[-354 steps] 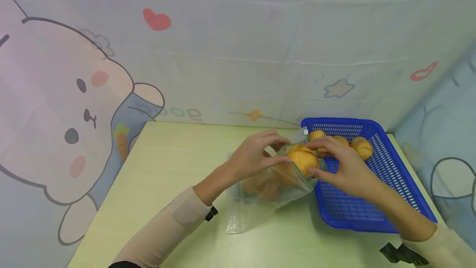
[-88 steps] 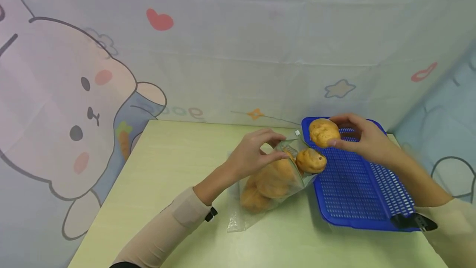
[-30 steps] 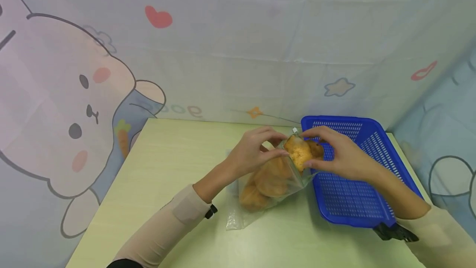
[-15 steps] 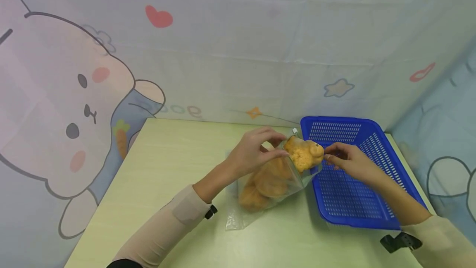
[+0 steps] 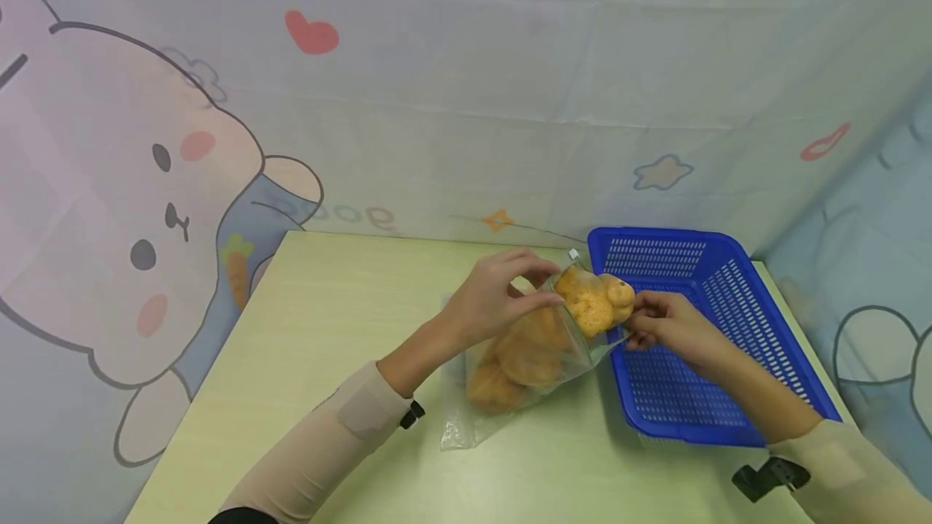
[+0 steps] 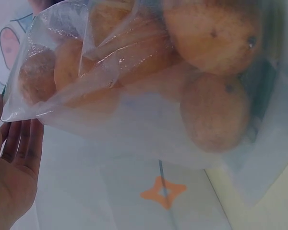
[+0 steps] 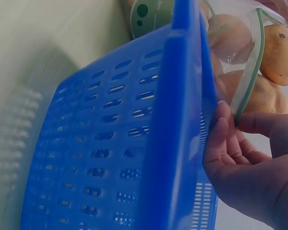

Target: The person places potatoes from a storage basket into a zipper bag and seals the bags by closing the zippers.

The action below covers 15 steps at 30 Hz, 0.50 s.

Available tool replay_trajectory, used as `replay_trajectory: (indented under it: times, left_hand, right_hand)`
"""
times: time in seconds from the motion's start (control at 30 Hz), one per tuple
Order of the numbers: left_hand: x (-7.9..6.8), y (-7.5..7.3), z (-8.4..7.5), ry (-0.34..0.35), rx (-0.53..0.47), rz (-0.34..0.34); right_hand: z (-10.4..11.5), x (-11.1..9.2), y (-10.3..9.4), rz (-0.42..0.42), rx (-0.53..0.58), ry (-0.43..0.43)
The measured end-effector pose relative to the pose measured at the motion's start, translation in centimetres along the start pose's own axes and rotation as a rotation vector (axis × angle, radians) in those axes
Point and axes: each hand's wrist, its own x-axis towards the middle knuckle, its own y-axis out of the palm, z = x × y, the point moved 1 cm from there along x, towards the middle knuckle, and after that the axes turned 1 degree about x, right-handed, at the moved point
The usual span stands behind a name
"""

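A clear zip bag (image 5: 535, 403) with a green-edged mouth lies on the table, bulging with potatoes (image 5: 498, 386). At its mouth two potatoes (image 5: 590, 310) sit side by side, the outer one sticking out past the rim. My left hand (image 5: 495, 297) pinches the mouth's left edge between thumb and fingers; in the left wrist view the bag (image 6: 139, 105) covers much of the scene beside that hand (image 6: 14, 177). On the other side, my right hand (image 5: 673, 330) pinches the lower right corner of the mouth, seen closely in the right wrist view as thumb and fingers on the green zip strip (image 7: 252, 76).
A blue plastic basket (image 5: 772, 322) with slotted walls stands right of the bag, its near left rim under the bag's mouth and my right hand. A printed cloth (image 5: 466, 87) hangs behind the pale table (image 5: 349, 306).
Potatoes seen in the basket earlier have left it. My right hand brought the last potato to the bag's mouth, let go of it, then moved down and took hold of the rim. Left hand stayed.
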Motion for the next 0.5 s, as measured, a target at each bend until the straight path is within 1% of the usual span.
replay_trajectory:
  times: [0.1, 0.2, 0.3, 0.37, 0.5]
  left_hand:
    - [0.0, -0.3, 0.1, -0.002, 0.019, -0.021]
    - [0.0, -0.9, 0.3, -0.019, 0.021, -0.062]
    - [0.1, -1.8, 0.5, -0.042, -0.001, -0.121]
    - [0.2, -2.6, 0.7, -0.046, -0.016, -0.171]
    - [0.6, -4.2, 0.7, -0.015, -0.019, -0.282]
  right_hand:
    - [0.5, 0.3, -0.2, -0.035, 0.011, -0.009]
    - [1.8, 0.5, -0.7, -0.076, 0.033, -0.03]
    - [4.1, 0.6, -1.4, -0.123, 0.033, -0.063]
    - [6.0, 0.6, -2.0, -0.148, 0.005, -0.086]
    - [10.0, 0.4, -3.2, -0.176, -0.028, -0.134]
